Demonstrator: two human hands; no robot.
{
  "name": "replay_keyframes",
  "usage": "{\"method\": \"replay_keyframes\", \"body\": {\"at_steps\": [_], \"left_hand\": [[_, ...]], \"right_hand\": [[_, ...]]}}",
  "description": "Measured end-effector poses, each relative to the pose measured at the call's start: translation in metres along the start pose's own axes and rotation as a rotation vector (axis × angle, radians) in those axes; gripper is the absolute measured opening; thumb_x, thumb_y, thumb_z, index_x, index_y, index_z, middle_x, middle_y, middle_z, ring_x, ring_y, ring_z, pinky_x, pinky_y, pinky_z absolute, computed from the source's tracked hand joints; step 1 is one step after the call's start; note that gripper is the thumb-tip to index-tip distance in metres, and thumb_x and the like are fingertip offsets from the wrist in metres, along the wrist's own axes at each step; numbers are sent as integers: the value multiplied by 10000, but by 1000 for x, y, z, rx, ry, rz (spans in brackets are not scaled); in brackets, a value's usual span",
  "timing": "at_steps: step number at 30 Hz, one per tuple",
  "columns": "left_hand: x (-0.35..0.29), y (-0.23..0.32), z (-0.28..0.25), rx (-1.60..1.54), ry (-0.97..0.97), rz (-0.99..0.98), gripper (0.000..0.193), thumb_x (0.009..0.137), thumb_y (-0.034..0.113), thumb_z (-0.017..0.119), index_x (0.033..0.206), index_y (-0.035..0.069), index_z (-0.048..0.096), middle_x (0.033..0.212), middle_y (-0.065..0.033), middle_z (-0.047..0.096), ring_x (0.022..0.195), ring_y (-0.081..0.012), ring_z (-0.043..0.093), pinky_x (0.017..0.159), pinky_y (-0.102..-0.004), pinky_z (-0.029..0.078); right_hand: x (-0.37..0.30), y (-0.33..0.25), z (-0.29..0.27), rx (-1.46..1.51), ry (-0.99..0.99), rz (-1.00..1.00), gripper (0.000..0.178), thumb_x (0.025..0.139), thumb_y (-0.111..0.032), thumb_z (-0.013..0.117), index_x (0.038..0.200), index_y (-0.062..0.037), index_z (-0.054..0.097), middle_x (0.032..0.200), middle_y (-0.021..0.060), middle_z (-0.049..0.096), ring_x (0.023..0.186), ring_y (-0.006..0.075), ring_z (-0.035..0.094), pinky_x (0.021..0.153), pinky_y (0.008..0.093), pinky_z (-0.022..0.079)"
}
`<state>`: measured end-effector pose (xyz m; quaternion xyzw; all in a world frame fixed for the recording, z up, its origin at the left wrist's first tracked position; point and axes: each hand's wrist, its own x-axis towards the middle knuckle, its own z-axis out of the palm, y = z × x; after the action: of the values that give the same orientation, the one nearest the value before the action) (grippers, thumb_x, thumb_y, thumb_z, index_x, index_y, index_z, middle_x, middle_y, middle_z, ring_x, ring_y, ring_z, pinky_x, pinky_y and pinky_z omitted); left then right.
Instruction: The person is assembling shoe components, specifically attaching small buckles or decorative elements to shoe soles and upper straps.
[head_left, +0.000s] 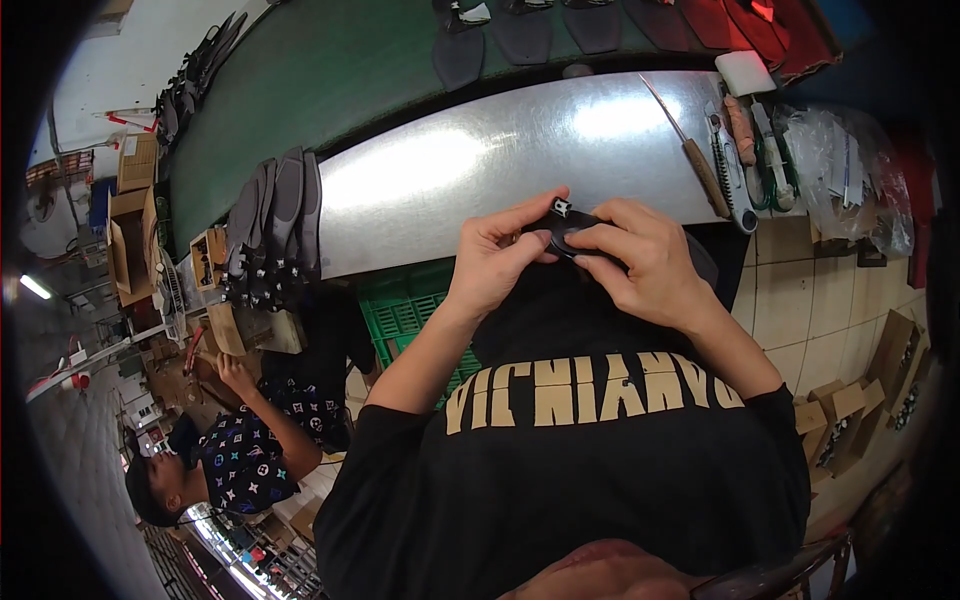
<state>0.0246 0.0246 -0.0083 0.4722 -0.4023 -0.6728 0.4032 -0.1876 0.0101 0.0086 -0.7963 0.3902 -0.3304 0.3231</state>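
Observation:
My left hand (497, 258) and my right hand (645, 258) are both closed on a black sandal (704, 262), held over the near edge of the metal worktop in front of my chest. A shiny silver ornament or buckle (562, 207) shows at its far end, beside my left fingertips. My left thumb and the fingertips of my right hand press together on its black strap. The sole's other end sticks out behind my right hand. What lies under my fingers is hidden.
On the metal worktop (440, 205), a wooden-handled awl (700, 165), a cutter (738, 190) and scissors (775, 165) lie right, near a plastic bag (850, 180). Several sandals (285, 215) are stacked left. More sandals (525, 38) line the green belt (330, 70). A co-worker (250, 430) works left.

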Motion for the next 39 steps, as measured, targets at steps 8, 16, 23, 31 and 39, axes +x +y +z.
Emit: {"method": "replay_keyframes", "body": {"at_steps": [8, 16, 23, 31, 39], "left_hand": [[1, 1, 6, 14, 45, 60, 423, 862, -83, 539, 1256, 41, 630, 1318, -114, 595, 1033, -119, 628, 755, -217, 564], [2, -2, 12, 47, 112, 160, 422, 834, -109, 534, 1231, -2, 628, 1286, -165, 605, 1004, -157, 655, 718, -223, 588], [5, 6, -3, -285, 19, -162, 393, 877, -44, 534, 1252, 31, 624, 1291, -138, 606, 874, -145, 689, 636, -217, 595], [3, 17, -4, -218, 40, -149, 420, 906, 65, 550, 1322, 6, 546, 1173, -143, 648, 858, -130, 679, 652, -240, 602], [4, 13, -12, -137, -83, -346, 214, 898, 89, 619, 1081, -1, 685, 970, -65, 700, 840, -119, 664, 732, -248, 564]], "right_hand": [[1, 2, 0, 104, -48, 76, 271, 694, -102, 782, 920, -72, 636, 874, 69, 567, 801, 275, 608, 682, 376, 478], [-1, 7, 13, 105, 56, 82, 233, 684, -82, 776, 860, -79, 622, 832, 57, 562, 751, 261, 606, 630, 359, 470], [-3, 4, 15, -52, 224, -153, 229, 664, -90, 774, 861, -104, 659, 820, 63, 564, 710, 245, 591, 595, 344, 462], [-1, 7, 10, -110, 167, -219, 249, 712, -51, 740, 941, -73, 644, 822, 67, 611, 678, 236, 601, 603, 340, 447], [-4, 2, 11, -50, 164, -122, 334, 770, -15, 700, 1082, -65, 591, 800, 53, 654, 649, 210, 620, 587, 323, 426]]}}
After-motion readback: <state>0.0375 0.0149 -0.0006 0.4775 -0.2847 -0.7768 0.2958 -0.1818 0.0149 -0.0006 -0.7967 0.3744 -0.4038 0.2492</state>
